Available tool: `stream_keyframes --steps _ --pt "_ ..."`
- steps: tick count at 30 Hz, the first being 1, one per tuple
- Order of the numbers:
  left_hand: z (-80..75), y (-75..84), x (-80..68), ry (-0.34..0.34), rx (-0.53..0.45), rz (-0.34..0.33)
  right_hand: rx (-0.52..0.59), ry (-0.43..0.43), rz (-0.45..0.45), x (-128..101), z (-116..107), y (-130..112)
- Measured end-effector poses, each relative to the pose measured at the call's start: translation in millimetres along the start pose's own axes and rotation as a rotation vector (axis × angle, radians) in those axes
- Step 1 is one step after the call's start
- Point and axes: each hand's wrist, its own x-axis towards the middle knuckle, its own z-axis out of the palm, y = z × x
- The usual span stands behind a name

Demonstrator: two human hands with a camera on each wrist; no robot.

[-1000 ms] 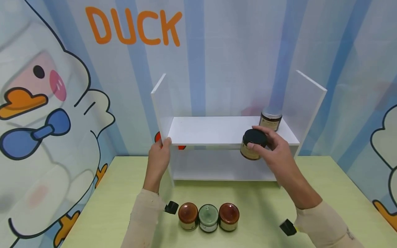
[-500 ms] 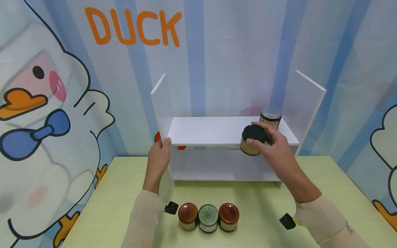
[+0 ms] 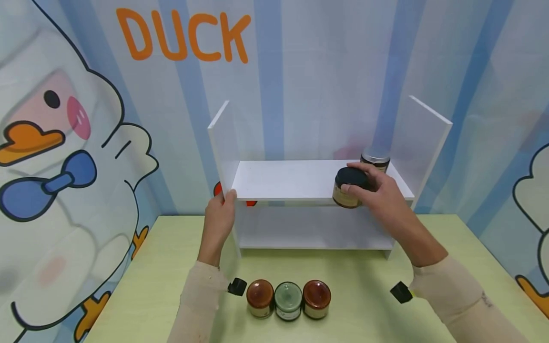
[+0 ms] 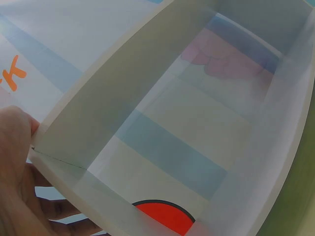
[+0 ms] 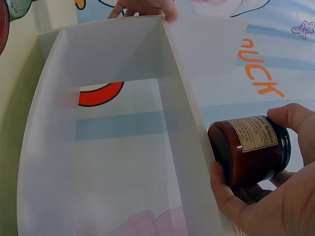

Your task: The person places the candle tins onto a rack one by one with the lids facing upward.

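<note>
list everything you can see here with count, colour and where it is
white shelf unit: 1, white, at the back of the table against the backdrop
black-lidded jar: 1, amber glass with black lid, at the front right edge of the upper shelf
silver-lidded jar: 1, dark with silver lid, upper shelf, right rear
brown-lidded jars: 2, brown lids, front of the table, either side of the green one
green-lidded jar: 1, green lid, between the brown ones
table: 1, pale green
backdrop: 1, blue stripes, duck cartoon, orange DUCK lettering
left hand: 1, holds the shelf's left panel
right hand: 1, grips the black-lidded jar
</note>
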Motion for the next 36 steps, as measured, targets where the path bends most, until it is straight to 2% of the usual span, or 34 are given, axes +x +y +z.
stream_keyframes --steps 10,19,36 --pt "0.5 1.1 0.1 -0.013 -0.020 -0.019 -0.036 -0.087 -0.002 6 -10 -10" --pt "0.6 0.1 -0.5 -0.006 -0.009 -0.007 -0.088 -0.164 0.005 10 -16 -17" --pt "1.0 -0.3 -0.2 -0.011 -0.016 -0.007 -0.221 -0.236 0.007 21 -21 -25"
